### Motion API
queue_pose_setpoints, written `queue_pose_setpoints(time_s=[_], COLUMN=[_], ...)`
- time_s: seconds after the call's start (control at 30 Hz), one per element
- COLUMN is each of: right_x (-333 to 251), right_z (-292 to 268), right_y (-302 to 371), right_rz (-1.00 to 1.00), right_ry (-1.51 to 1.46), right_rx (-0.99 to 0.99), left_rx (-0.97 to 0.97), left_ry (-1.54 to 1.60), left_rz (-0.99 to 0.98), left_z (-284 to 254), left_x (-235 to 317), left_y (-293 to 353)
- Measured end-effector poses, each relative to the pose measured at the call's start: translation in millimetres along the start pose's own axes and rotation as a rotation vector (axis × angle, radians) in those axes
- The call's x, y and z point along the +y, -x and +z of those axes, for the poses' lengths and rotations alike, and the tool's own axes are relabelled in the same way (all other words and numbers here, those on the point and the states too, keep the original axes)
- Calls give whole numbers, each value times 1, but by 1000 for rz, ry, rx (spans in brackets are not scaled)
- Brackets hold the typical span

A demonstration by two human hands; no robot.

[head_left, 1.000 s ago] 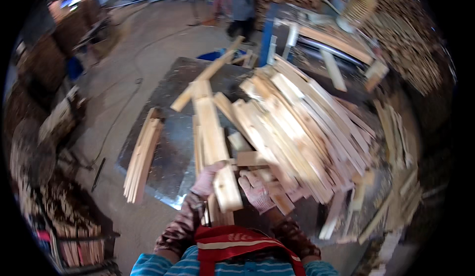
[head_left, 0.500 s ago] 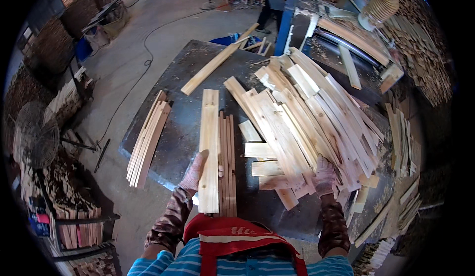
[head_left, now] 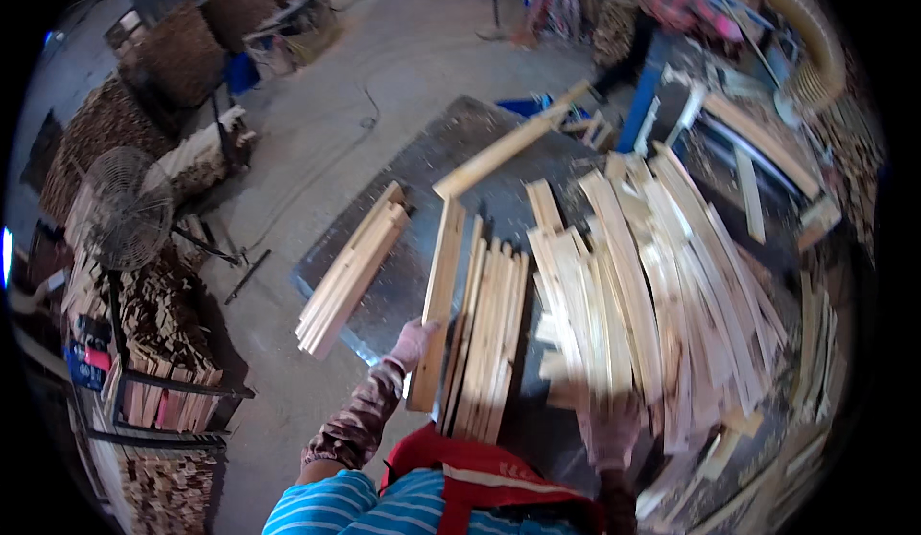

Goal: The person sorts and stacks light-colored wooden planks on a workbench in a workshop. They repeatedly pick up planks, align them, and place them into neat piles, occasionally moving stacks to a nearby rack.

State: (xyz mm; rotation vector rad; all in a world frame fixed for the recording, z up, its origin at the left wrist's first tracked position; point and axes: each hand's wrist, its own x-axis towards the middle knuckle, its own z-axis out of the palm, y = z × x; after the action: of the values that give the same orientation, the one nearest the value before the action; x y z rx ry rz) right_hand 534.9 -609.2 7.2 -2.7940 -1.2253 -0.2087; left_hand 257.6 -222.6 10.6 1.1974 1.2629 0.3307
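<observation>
My left hand (head_left: 413,343), in a pale glove, is closed on the near part of a long wooden plank (head_left: 443,290). The plank is tilted up toward its edge. Just right of it lies a neat bundle of narrow wooden strips (head_left: 489,343) with their ends pointing at me. My right hand (head_left: 611,429), gloved and smeared by motion, is at the near end of a large, loose heap of pale planks (head_left: 662,285). Its fingers do not show clearly, so whether it grips a plank cannot be told.
The dark worktable (head_left: 393,271) also bears a small stack of strips (head_left: 355,271) at left and a lone board (head_left: 508,146) at the far edge. A machine with a ribbed hose (head_left: 820,60) stands far right. A round fan (head_left: 125,209) and piled wood are at left.
The scene has shifted rightward in view. The plank in my left hand has tipped from flat toward its edge, showing more of the bundle beside it. My right hand has drawn nearer to me.
</observation>
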Motion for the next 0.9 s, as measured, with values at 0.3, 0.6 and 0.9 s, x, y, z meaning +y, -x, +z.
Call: queue_pose_setpoints(time_s=[0.3,0.6,0.9], right_x=[-7,-14,-85], right_z=[-50,-94,-44], right_y=[-4,0,-26], right_rz=[440,431,588], right_ry=[-310,-690,-1379], right_rx=[-281,-367,-408], left_rx=[694,606,-150], left_ry=[-1052,-1105,-497], left_rz=[537,16,723], left_z=[-125,-167,23], left_x=[-32,-27,50], left_y=[-34,-46,26])
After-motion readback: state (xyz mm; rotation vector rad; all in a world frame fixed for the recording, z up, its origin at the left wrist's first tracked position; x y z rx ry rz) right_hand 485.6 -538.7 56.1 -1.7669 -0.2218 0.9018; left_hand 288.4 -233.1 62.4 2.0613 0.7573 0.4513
